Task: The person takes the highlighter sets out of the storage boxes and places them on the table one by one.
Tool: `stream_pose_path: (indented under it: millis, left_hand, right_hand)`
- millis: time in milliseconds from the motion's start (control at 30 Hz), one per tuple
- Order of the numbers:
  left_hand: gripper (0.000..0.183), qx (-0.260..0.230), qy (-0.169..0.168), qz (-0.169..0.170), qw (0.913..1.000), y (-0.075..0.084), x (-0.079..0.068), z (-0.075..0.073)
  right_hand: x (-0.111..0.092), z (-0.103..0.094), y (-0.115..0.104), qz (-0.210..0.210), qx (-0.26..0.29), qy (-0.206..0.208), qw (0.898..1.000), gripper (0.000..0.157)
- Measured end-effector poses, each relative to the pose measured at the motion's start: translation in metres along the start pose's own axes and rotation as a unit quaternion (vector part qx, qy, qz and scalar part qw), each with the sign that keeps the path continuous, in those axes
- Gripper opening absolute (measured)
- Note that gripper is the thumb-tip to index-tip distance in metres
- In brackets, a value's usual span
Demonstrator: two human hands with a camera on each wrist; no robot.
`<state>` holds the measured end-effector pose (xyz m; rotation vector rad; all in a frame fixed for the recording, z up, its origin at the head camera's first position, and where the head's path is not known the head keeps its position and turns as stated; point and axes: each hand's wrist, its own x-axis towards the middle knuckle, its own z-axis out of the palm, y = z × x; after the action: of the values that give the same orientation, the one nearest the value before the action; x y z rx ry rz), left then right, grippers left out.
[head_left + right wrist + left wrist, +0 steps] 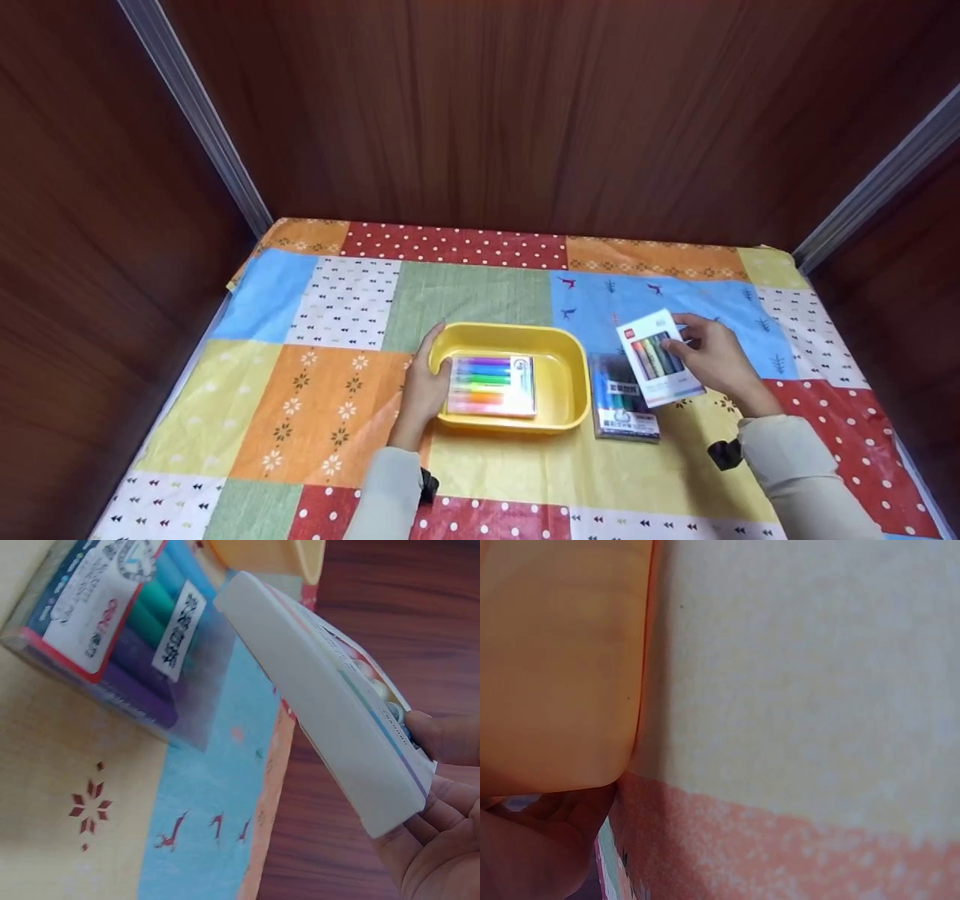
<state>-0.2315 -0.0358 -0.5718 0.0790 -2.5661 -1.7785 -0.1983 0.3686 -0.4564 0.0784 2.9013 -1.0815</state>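
My left hand (426, 382) grips the left end of a yellow plastic tub (564, 379), thumb over the rim. Inside the tub, towards its left, lies a flat pack of rainbow-coloured pens (491, 386). My right hand (716, 360) pinches a white box of crayons (651, 381) by its right side, thumb on the front window and fingers behind. The crayon box is tilted and partly covers a clear case of markers (627, 426) just right of the tub. In the right wrist view, the box's white side (330, 720) faces the camera.
A patchwork-patterned cloth (315, 405) covers the table. Dark wood-grain panels (480, 112) rise behind it and at both sides, with metal strips (202, 112) at the corners. Each wrist wears a small black device (725, 454).
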Motion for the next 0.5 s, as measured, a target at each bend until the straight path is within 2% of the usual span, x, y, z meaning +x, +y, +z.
stream_pose_path:
  millis: [300,500]
  left_hand:
    - [0.061,-0.002,-0.001,0.0,1.0,0.001,0.001,-0.001]
    - [0.062,-0.002,-0.002,-0.013,0.9999,0.001,0.0,-0.001]
  right_hand:
    - [0.001,-0.003,0.02,0.017,-0.001,0.015,1.0,0.045]
    - [0.001,-0.003,0.034,0.04,0.003,0.016,0.999,0.047]
